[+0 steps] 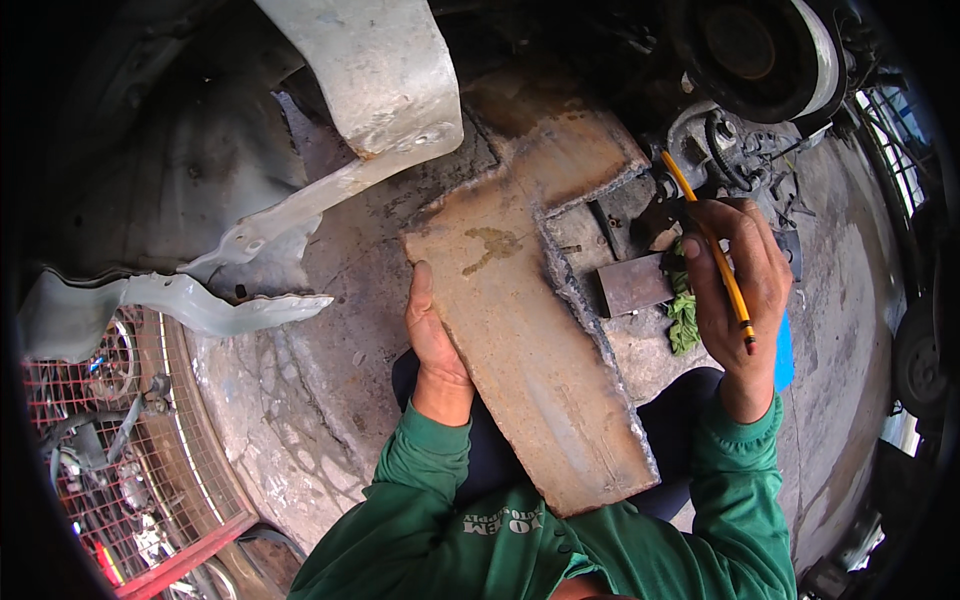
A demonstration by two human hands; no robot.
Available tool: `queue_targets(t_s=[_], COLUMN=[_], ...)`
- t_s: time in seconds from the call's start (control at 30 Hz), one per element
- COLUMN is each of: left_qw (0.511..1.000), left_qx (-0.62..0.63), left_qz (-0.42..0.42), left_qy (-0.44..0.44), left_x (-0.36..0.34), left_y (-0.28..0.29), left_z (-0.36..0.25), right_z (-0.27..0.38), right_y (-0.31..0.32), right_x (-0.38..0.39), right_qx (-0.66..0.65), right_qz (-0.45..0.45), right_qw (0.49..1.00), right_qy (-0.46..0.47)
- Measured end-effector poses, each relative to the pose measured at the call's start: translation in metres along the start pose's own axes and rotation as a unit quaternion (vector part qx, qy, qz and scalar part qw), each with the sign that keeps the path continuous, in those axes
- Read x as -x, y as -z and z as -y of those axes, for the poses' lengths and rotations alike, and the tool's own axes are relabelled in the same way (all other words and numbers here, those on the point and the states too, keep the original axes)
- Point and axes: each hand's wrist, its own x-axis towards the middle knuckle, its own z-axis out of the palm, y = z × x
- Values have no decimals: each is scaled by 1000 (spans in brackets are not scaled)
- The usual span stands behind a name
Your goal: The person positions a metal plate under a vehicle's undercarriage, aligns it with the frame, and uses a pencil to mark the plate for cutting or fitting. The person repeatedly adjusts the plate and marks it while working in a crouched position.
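Note:
My left hand (432, 335) grips the left edge of a rusty brown metal sheet (520, 330) that rests tilted across my lap. My right hand (738, 280) holds a yellow pencil (715, 250), its tip pointing up toward dark machine parts. That hand hovers just right of the sheet, over a small rusty rectangular plate (633, 283) and a green rag (684, 318). Both sleeves are green.
A bent grey car body panel (360, 90) hangs at the upper left. A second rusty welded plate (560, 150) lies beyond the sheet. A wheel hub (760, 50) sits at top right, a red wire mesh rack (130, 450) at lower left. Cracked concrete floor (290, 400) lies below.

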Motion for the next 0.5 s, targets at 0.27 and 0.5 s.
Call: queue_targets(t_s=[0.27, 0.5], left_qw=[998, 1000], left_qx=[-53, -24], left_qz=[-4, -2], left_qy=[-17, -9], left_x=[0, 1], left_y=[-4, -1], left_z=[3, 1], right_z=[-6, -14], right_y=[-14, -23], right_x=[6, 3], right_qx=[5, -6], right_qz=[9, -46], right_qw=[1000, 999], right_qy=[4, -15])
